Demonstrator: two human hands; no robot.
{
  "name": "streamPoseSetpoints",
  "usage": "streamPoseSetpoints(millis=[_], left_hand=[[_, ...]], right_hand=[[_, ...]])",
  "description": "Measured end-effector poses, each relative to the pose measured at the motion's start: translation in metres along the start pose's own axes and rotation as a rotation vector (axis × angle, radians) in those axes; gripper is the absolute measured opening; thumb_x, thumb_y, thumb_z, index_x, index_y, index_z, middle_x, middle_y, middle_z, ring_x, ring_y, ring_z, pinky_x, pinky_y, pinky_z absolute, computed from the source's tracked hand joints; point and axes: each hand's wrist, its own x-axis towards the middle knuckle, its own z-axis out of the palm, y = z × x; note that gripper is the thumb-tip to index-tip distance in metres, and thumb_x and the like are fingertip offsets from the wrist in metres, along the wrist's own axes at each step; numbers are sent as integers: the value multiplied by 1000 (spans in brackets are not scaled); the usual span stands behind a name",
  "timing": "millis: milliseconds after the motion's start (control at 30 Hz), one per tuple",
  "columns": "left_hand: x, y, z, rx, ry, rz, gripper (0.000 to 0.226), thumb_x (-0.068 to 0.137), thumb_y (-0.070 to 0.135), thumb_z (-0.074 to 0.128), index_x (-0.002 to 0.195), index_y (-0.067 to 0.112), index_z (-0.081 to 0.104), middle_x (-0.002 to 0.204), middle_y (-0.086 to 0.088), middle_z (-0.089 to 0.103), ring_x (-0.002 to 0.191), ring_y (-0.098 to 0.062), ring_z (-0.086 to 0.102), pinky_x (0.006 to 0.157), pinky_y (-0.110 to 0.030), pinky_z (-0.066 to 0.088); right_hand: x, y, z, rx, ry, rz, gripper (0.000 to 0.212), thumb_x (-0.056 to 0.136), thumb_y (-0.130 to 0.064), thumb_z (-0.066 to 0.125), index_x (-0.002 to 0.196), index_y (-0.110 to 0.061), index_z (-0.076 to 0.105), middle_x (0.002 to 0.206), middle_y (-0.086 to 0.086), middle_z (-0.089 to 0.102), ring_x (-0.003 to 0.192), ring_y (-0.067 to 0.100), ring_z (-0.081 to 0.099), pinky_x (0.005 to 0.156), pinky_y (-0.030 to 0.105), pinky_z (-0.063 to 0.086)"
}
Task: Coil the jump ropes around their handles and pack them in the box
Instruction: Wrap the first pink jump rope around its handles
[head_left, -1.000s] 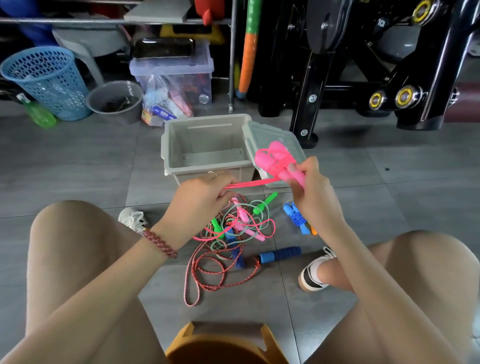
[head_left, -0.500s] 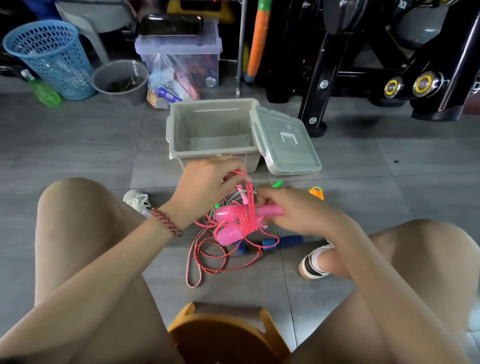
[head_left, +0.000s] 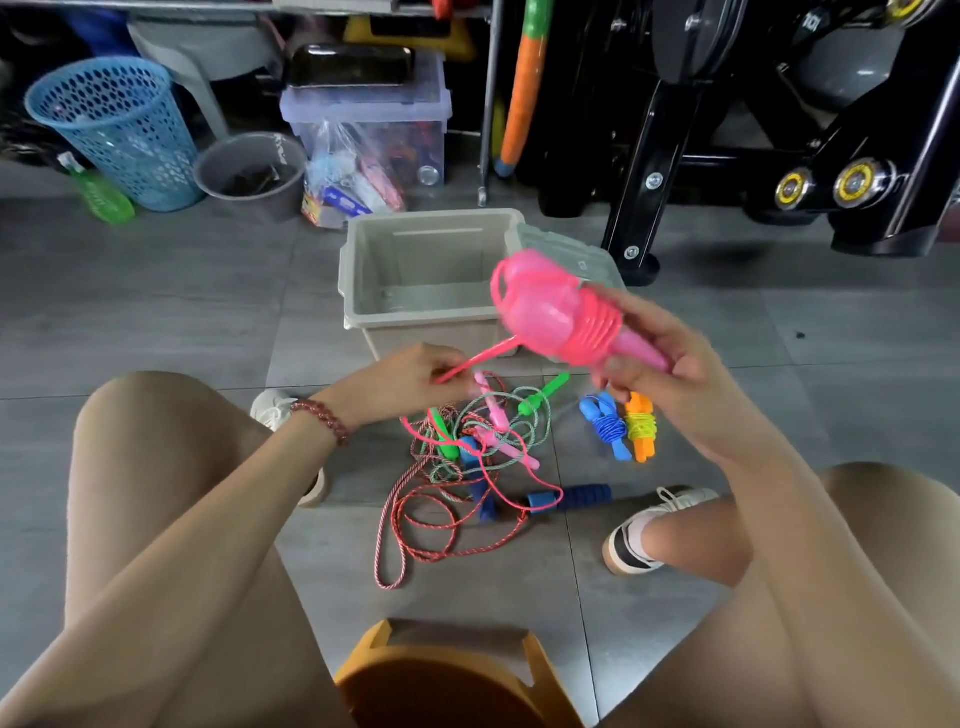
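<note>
Our right hand (head_left: 670, 374) grips the narrow ends of the pink handles (head_left: 545, 317), fingers curled round them. It holds the pair together in the air just in front of the box (head_left: 358, 291). Our left hand (head_left: 410, 384), lower and to the left, pinches the pink rope (head_left: 483, 356), which runs taut up to several turns wound round the handles' middle. We cannot tell how much rope is left beyond the fingers.

The handles' long axis slants from our right hand up and to the left, fat ends toward the box opening. The rope leaves the coil on its left side, so we judge that the left hand does the wrapping while the right steadies the bundle. The right hand is nearer the box, and the way forward to the opening looks open. The lid (head_left: 566, 249) lies at the box's right side, behind the handles.

On the floor (head_left: 156, 312) below, a blue bundle (head_left: 602, 423) and an orange bundle (head_left: 641, 428) lie coiled side by side, not yet packed. To their left sprawls a tangle (head_left: 457, 457) of loose red, green and pink ropes, with a blue foam handle (head_left: 576, 499) at its near edge.
</note>
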Motion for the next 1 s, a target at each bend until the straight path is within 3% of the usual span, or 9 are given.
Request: streamPoseSetpoints(millis=[67,200,333,433,500,633,833,933,1000], left_hand=[[1,-6,1,129,-44,-28,20,87,36,64,83,16,62,75,6,63,67,-4,58,68,-26,46],[-3,-9,5,79,20,-86,14,98,30,47,86,25,51,71,8,56,66,-23,55,66,-45,50],[-8,0,2,8,166,-18,20,97,27,50,77,26,50,61,24,56,59,-16,45,57,-37,41],[-15,3,-4,-87,263,54,23,93,36,52,71,32,55,58,10,48,55,-4,40,55,-30,37],[-20,11,-7,-214,286,88,23,89,41,50,70,30,57,63,-1,50,55,-2,43,57,-22,44],[-28,24,-12,-427,376,58,26,89,35,47,73,18,59,55,10,43,49,-2,36,50,-15,41],[-50,59,-16,-262,633,190,24,81,24,72,63,19,57,49,1,36,48,-2,29,48,-9,27],[-58,71,-13,-201,696,261,24,72,27,74,59,21,55,50,-1,39,47,-4,27,47,-10,28],[-58,73,-11,-94,711,323,28,75,31,75,60,26,52,51,12,43,46,-3,30,48,-8,28]], right_hand=[[1,3,-8,120,181,14,54,84,-10,61,133,-28,50,95,0,60,70,14,53,56,22,44],[0,7,-22,101,477,70,46,91,-9,58,131,-31,52,98,-1,62,70,14,52,52,19,43],[1,18,-31,-117,641,107,35,89,-14,62,121,-29,58,80,-2,60,63,12,50,49,19,40],[4,27,-35,-303,709,142,33,90,-21,63,121,-20,52,85,-1,63,64,9,56,58,26,45],[5,32,-34,-380,722,170,30,90,-23,62,117,-20,49,94,4,63,73,14,58,66,30,46],[6,33,-25,-425,716,163,27,91,-19,60,112,-18,43,92,-1,61,69,14,58,60,30,45],[8,32,-7,-663,542,92,16,95,-21,55,103,-13,44,78,2,59,64,24,55,53,35,38],[12,39,2,-736,463,105,12,96,-23,54,95,-18,43,75,2,58,59,17,52,49,29,32],[15,43,6,-736,405,117,12,96,-22,54,95,-17,44,70,-1,55,55,7,48,46,20,32]])
